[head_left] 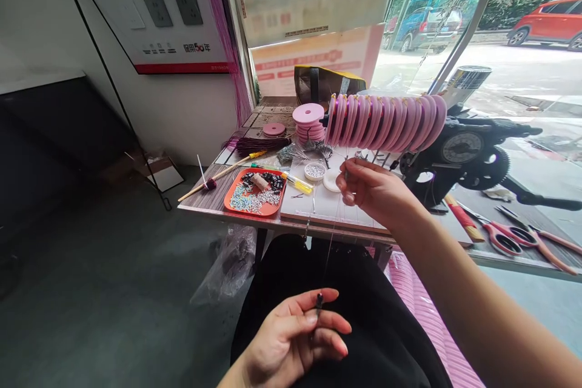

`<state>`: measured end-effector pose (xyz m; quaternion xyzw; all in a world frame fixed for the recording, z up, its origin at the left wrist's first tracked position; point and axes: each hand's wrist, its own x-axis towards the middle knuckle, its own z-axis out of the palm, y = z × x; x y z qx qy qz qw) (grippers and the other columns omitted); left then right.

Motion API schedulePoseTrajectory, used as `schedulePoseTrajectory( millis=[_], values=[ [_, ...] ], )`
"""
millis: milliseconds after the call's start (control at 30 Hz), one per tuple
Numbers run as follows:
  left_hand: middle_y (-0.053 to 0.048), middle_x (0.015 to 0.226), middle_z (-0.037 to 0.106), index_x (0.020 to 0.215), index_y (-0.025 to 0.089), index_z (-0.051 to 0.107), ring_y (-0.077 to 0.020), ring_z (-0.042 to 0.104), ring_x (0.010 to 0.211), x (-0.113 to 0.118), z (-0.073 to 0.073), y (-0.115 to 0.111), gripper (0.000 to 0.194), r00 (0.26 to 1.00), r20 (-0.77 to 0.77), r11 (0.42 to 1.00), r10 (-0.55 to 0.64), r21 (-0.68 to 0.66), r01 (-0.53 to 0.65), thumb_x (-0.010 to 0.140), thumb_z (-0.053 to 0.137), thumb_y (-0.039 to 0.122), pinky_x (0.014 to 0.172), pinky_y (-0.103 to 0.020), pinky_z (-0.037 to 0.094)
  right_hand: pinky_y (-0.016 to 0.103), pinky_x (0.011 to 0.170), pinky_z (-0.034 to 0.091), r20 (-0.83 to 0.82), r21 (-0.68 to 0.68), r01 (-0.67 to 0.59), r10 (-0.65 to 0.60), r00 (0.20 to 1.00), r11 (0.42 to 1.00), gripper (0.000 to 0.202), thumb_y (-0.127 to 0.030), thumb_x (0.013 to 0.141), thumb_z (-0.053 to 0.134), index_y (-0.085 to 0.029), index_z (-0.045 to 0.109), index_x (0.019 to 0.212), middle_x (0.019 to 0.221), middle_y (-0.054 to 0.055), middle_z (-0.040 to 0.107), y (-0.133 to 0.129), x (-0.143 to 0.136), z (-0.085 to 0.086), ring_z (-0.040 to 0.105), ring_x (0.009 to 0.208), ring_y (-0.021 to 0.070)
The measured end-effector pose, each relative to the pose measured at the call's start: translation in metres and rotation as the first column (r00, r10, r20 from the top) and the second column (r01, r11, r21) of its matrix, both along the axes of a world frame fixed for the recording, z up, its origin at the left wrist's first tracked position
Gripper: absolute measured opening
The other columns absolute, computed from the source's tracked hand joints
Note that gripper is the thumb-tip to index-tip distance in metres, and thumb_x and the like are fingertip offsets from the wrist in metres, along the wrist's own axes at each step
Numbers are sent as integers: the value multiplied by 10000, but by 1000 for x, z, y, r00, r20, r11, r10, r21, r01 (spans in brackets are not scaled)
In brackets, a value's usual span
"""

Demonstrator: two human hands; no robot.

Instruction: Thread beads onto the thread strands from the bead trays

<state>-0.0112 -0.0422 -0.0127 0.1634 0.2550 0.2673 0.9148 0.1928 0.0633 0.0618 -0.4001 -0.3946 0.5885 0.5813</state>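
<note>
My left hand [297, 330] is low over the dark-clothed lap, thumb and fingers closed on a small dark piece [319, 302] too small to name. A thin clear line [331, 242] runs up from there toward my right hand [375, 185]. That hand is raised over the table's front, just below a row of pink foam spools [386, 121], its thumb and forefinger pinched on the line. The spools sit side by side on a black hand-cranked winder [464, 151]. A short hanging piece with metal parts [308, 230] dangles at the table edge.
An orange tray [230, 201] holds beads and small fittings. Near it lie a yellow-handled tool [297, 183], a white cup of beads [314, 171] and a wooden stick [218, 176]. Stacked pink spools [308, 114] stand behind. Scissors [504, 237] and pliers [548, 242] are at right.
</note>
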Motion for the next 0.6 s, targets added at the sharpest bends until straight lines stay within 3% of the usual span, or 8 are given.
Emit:
schedulePoseTrajectory(
  millis=[433,600],
  values=[
    [-116,769,722,1030,80,632,-177,692,654,-2,-4,-2,294,1000,6,1000,-12,-7,12,760,516,65,654,-276,477,217,399,310,-11,-7,-12,12,1000,1000,291,-363,624,706,-184,484,681,509,-24,550,2,-1,-1,450,405,89],
    [-107,785,726,1062,115,626,-188,688,661,-5,-11,0,323,998,-59,995,-25,95,30,759,517,92,699,-315,466,209,392,295,3,-4,-20,20,1000,1000,307,-383,623,701,-194,484,729,486,-40,555,3,-2,0,442,386,88]
  ],
)
